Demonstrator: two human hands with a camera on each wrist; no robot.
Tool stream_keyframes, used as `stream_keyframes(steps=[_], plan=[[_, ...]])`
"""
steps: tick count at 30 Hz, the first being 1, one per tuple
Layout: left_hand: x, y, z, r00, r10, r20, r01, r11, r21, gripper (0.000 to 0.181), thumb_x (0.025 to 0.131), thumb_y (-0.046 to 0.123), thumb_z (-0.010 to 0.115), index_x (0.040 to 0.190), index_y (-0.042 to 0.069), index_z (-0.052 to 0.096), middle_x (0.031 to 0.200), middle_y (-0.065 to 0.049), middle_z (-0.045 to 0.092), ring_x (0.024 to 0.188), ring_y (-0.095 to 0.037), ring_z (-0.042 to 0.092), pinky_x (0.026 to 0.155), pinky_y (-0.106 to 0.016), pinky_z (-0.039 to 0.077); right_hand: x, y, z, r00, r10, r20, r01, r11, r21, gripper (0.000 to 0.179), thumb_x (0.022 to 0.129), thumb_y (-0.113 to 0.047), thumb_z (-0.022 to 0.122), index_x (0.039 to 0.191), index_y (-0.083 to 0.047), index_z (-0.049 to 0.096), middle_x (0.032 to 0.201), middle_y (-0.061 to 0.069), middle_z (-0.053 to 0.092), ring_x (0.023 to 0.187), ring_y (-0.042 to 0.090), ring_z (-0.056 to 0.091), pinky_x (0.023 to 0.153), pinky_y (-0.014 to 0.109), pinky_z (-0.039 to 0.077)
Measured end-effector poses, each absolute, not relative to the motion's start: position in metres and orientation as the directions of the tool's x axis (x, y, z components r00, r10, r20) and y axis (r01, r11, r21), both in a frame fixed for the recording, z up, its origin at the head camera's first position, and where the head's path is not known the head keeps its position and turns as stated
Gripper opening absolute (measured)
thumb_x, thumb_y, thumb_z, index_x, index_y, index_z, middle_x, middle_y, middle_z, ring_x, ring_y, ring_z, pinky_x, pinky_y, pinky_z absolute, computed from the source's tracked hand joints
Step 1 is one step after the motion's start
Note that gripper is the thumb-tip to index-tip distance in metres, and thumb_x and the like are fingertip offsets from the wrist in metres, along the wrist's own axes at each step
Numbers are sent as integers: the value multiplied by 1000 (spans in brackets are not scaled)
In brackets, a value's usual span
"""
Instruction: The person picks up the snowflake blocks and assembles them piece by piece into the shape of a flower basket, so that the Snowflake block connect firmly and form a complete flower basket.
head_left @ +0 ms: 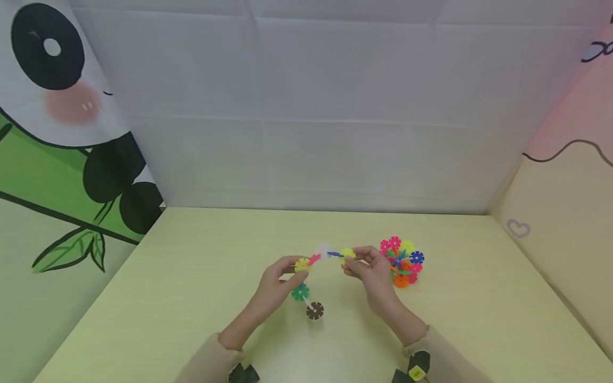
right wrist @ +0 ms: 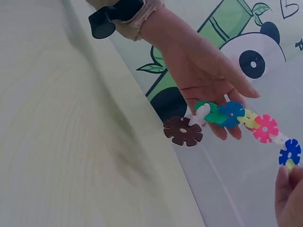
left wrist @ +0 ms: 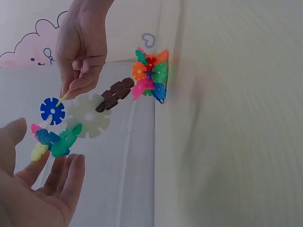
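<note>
A chain of slotted plastic snowflake discs is held up between both hands. My right hand (head_left: 375, 274) pinches a yellow disc (head_left: 347, 255) at its far end, fitted to a blue disc (right wrist: 289, 152). A whitish disc and a pink disc (right wrist: 266, 128) follow, then another yellow disc (head_left: 303, 265). Around that yellow disc is my left hand (head_left: 278, 282), its thumb standing apart from the chain in both wrist views and its fingertips against it. Past it hang a blue disc (right wrist: 231, 115), a green disc (head_left: 300, 291), a whitish disc (left wrist: 89, 115) and a brown disc (head_left: 315, 310).
A pile of assorted colored discs (head_left: 402, 263) lies on the pale table (head_left: 215, 276), just right of my right hand. Behind the table hangs a white cloth (head_left: 306, 117). Printed panels stand at the left (head_left: 72, 175) and right (head_left: 565, 213).
</note>
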State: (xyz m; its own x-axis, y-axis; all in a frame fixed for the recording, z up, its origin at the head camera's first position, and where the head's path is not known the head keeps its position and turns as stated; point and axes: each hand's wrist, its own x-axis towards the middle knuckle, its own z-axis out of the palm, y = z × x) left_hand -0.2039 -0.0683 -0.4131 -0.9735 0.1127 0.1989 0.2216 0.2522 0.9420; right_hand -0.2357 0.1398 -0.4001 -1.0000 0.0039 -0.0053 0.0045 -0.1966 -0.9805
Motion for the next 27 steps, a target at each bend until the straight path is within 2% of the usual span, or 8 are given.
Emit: stream_keyframes(steps=[6,12,16,19,21,25,27], plan=[[-202,-75,-420,-972,203,120,159,186,970,51,85,8,73,130,1,50,119,-17,56,98,-30,62,76,-33,54,-237,145,-399,-999,35,-41,30,-270,-962,18,91,9,57,108,8,49,85,9,56,73,14,67,73,26,54],[-205,-75,-422,-963,197,186,223,184,957,39,88,3,68,124,1,54,110,-13,60,95,-28,63,74,-31,55,-234,148,-401,-997,37,-67,50,-343,-938,15,92,9,54,106,6,47,85,7,57,74,14,67,74,26,54],[-206,-76,-418,-959,171,227,252,141,958,27,89,-1,64,116,-2,59,104,-14,62,93,-26,63,74,-32,55,-233,152,-406,-998,11,-59,52,-316,-947,17,92,9,54,107,7,45,84,8,57,74,15,68,74,27,54],[-207,-77,-415,-959,153,239,260,137,956,20,90,-2,62,110,-3,61,98,-14,64,90,-24,63,74,-32,56,-233,156,-411,-997,-57,-51,63,-231,-971,26,92,8,55,115,7,44,91,13,59,78,18,68,76,29,54],[-208,-78,-415,-958,152,243,265,146,953,18,90,-1,62,108,-3,63,95,-13,64,89,-23,63,73,-32,56,-234,160,-414,-991,-133,-34,56,-161,-985,37,91,6,58,124,6,43,101,17,58,84,20,68,79,30,54],[-211,-81,-413,-951,178,251,281,170,944,17,91,1,62,107,-4,64,93,-12,65,86,-25,63,73,-32,56,-236,167,-419,-952,-302,42,-27,-55,-998,59,89,2,64,141,-3,37,118,24,52,97,26,64,83,32,52],[-211,-82,-412,-945,207,252,291,182,939,18,91,2,62,108,-3,65,94,-12,66,86,-25,63,74,-32,55,-238,170,-419,-922,-377,94,-88,-32,-996,65,90,0,64,146,-6,32,123,25,48,99,30,63,84,33,52]])
